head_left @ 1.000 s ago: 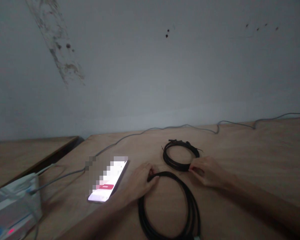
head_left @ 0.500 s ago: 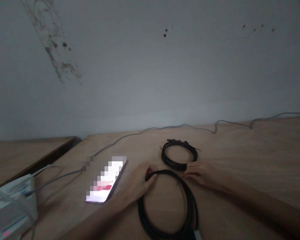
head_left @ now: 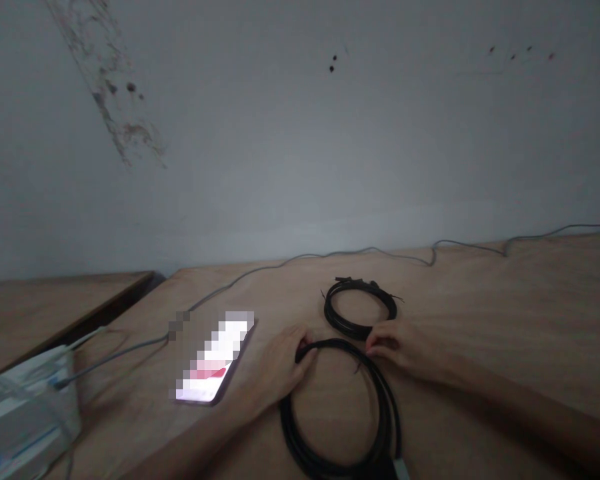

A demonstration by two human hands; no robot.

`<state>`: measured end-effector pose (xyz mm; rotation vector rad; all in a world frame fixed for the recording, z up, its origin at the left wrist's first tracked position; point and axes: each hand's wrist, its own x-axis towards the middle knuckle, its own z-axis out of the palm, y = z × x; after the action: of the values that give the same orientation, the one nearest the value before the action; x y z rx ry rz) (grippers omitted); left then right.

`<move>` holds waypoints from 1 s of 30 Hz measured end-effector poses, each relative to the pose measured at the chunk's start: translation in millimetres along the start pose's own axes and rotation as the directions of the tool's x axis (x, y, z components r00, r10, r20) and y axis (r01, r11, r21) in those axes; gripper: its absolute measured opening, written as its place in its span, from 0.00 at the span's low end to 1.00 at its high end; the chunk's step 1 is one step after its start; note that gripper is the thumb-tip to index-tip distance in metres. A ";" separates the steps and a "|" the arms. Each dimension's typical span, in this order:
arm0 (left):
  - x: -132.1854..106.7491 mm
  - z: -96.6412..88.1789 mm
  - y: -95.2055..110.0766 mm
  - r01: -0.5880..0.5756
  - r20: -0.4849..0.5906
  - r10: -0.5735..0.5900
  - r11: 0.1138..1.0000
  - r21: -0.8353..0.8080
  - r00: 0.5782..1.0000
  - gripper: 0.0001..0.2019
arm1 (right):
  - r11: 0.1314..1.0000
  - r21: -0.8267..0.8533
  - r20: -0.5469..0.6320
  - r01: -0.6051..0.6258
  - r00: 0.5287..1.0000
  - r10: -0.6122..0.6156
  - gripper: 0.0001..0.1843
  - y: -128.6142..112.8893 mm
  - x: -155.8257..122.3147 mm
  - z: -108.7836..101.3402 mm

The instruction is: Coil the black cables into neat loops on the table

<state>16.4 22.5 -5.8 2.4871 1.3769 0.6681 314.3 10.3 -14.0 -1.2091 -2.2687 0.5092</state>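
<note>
A large coil of black cable [head_left: 291, 430] lies on the table in front of me. My left hand [head_left: 283, 363] grips its upper left side, thumb and fingers closed around the strands. A white label or tag [head_left: 401, 469] shows on the coil at the bottom edge. My right hand [head_left: 403, 345] is closed in a pinch just outside the coil's upper right; whatever lies between those fingertips is too small to make out. Directly behind it lies a smaller coil of black cable [head_left: 349, 328], its lower right edge partly covered by the right fingers. Thin tie ends stick out from this smaller coil.
A phone with a lit screen [head_left: 215, 363], partly pixelated, lies left of my left hand. White boxy equipment [head_left: 27, 407] with cords stands at the lower left. A thin grey cable [head_left: 260, 269] runs along the wooden table [head_left: 505, 320] by the wall.
My right fingers have curled into a tighter pinch with a gap behind the fingertips. The left hand keeps its grip on the larger coil. The view has shifted slightly.
</note>
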 end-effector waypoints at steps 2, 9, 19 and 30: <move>-0.1 0.7 1.3 0.003 -0.008 -0.003 1.000 -0.001 1.000 0.05 | 0.993 0.051 -0.003 -0.102 0.995 0.102 0.08 -5.2 -0.2 1.4; 0.2 1.8 3.1 -0.077 -0.012 0.076 0.991 -0.111 0.997 0.08 | 0.937 0.281 -0.005 -0.206 0.976 0.216 0.12 -12.4 -1.9 10.8; 1.9 5.0 -2.5 -0.165 0.024 0.167 0.983 -0.079 0.986 0.14 | 0.953 0.229 -0.043 -0.199 0.976 0.214 0.08 -19.4 -2.1 17.2; 0.6 3.8 1.3 -0.159 0.001 0.160 0.981 -0.114 0.987 0.12 | 0.984 -0.106 0.183 0.144 0.975 -0.123 0.06 -29.1 23.4 5.0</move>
<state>19.5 22.5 -8.4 2.5243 1.1110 0.7423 281.5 14.2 4.0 -1.0942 -2.5427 0.4505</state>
